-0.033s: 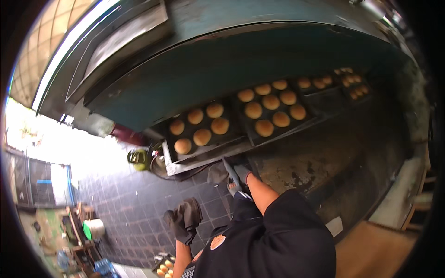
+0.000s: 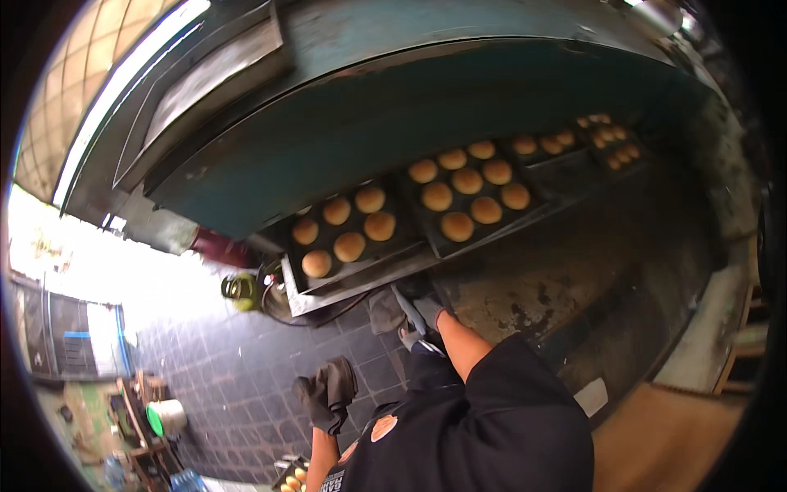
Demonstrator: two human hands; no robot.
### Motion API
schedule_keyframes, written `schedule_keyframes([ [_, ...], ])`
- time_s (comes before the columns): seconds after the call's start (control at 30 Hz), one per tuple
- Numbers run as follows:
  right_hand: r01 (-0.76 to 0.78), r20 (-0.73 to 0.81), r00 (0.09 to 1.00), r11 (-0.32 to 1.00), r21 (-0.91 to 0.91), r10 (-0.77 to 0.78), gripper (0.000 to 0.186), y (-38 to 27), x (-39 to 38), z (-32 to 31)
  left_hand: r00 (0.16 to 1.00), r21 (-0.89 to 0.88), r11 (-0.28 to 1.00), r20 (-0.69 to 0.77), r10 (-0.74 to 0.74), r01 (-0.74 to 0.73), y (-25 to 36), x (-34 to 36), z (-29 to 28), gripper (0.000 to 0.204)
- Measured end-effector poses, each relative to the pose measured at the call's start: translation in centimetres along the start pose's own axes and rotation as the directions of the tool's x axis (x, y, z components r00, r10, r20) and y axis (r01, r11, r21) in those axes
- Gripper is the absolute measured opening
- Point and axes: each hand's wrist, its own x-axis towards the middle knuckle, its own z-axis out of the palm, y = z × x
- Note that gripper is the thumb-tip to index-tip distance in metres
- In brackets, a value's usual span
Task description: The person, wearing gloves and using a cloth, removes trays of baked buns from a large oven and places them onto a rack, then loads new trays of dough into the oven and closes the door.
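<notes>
From where I stand, the person's left hand point(image 2: 320, 403) is wrapped in a bunched dark cloth point(image 2: 339, 382), well apart from the nine-bun tray point(image 2: 506, 220), on its near left; the cloth's long axis follows the forearm, pointing towards the oven. The right hand point(image 2: 425, 312), covered in grey, is just on the near side of that same tray, with a grey cloth point(image 2: 385, 313) reaching leftward from it, long axis roughly crosswise. The coverings hide the fingers of both hands, so I can't tell whether they're spread or closed. The nine-bun tray's front edge slants away to the right. Left of it sits another bun tray point(image 2: 366, 262); behind it rises a blue-green metal panel point(image 2: 328, 152). Dark floor tiles point(image 2: 238, 385) spread to its near left, with a green gas cylinder point(image 2: 239, 290) farther left of it and a pale bucket point(image 2: 171, 417) well off on its near left.
</notes>
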Motion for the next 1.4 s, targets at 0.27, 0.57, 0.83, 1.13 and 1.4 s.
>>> schedule_keyframes([
  [0.27, -0.101, -0.248, 0.966, 0.988, -0.114, 0.070, 0.045, 9.0, -23.2, -6.3, 0.943, 0.017, 0.949, -0.121, -0.309, 0.314, -7.8, -1.3, -6.4, 0.067],
  [0.57, -0.075, -0.524, 0.832, 0.898, -0.434, -0.184, 0.045, 28.7, -47.7, -6.0, 0.835, 0.133, 0.915, 0.374, -0.403, 0.382, -14.7, -5.3, -8.0, 0.064],
  [0.83, -0.174, -0.510, 0.830, 0.973, 0.149, 0.227, 0.043, 36.7, -56.2, -7.3, 0.865, 0.338, 0.902, 0.329, -0.379, 0.267, -20.1, -10.3, -6.7, 0.066],
  [1.13, 0.007, -0.459, 0.767, 0.710, 0.704, 0.448, 0.041, 38.7, -62.2, -20.3, 0.453, 0.477, 0.873, 0.760, -0.466, 0.097, -32.7, -15.5, 11.0, 0.079],
  [1.4, 0.107, -0.735, 0.651, 0.937, 0.333, 0.187, 0.045, 55.1, -74.2, -27.8, 0.201, 0.581, 0.813, 0.793, -0.576, 0.039, -50.7, -22.0, 30.3, 0.069],
])
